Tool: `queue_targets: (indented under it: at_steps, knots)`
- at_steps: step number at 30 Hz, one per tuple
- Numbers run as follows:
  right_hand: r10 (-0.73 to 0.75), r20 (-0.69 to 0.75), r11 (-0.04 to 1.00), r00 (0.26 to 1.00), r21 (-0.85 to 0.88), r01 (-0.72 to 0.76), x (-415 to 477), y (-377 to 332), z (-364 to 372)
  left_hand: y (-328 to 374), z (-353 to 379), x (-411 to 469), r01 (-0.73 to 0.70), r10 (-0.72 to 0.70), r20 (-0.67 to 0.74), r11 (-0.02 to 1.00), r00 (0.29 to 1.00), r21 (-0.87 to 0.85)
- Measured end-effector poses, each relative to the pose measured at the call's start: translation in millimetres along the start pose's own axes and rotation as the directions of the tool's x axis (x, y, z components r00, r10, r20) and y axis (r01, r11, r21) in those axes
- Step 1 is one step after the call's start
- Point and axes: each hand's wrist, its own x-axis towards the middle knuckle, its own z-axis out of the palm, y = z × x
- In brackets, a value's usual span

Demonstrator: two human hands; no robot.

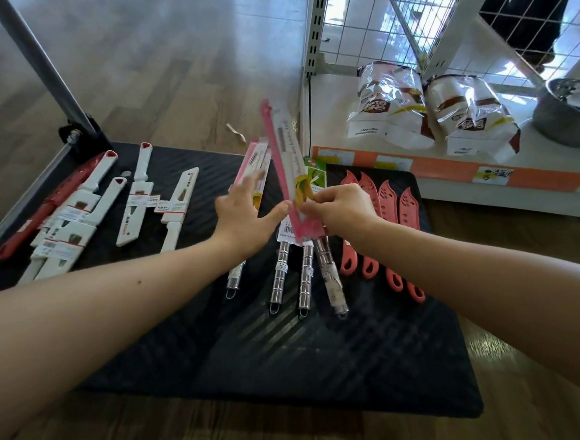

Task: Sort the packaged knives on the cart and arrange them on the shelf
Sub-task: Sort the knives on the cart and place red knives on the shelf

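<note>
Cart deck (240, 360) fills lower centre. On it, L to R: carded knives (140, 203), metal-handled knives (306, 273) mid w/ one knife pack (287, 172) raised above them in the right hand (342, 206), sheathed knives (389, 206). Shelf (486, 197) upper right, bags (393, 102) + pot (566, 121) on it.

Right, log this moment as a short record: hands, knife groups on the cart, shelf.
right hand: pinches pink-packaged knife, held tilted above the cart
left hand: open, fingers spread, beside that package
cart left: white-sheathed knives
cart middle: steel-handled knives
cart right: coral knives in a row
shelf: snack bags, metal pot; no knives seen
</note>
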Motion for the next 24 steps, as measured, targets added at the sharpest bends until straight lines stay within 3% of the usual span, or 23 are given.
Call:
queue_targets:
  at_steps: [2, 4, 8, 11, 24]
  knots:
    - [0.088, -0.017, 0.984, 0.996, 0.159, -0.084, 2, 1, 4, -1, 1, -5, 0.183, -0.142, 0.211, 0.966, 0.967, -0.186]
    - [0.151, -0.014, 0.953, 0.988, 0.266, -0.142, 2, 0, 8, 0, 1, -12, 0.305, -0.171, 0.426, 0.913, 0.889, -0.271]
    - [0.232, 0.020, 0.893, 0.973, 0.393, -0.221, 1, -5, 17, -4, 3, -24, 0.461, -0.166, 0.619, 0.814, 0.768, -0.353]
    - [0.259, 0.039, 0.875, 0.965, 0.414, -0.251, 4, -6, 24, -5, -1, -26, 0.529, -0.185, 0.637, 0.746, 0.748, -0.404]
    - [0.223, 0.147, 0.925, 0.964, 0.280, -0.256, 8, -33, 40, -45, -32, -25, 0.585, -0.425, 0.440, 0.735, 0.792, -0.344]
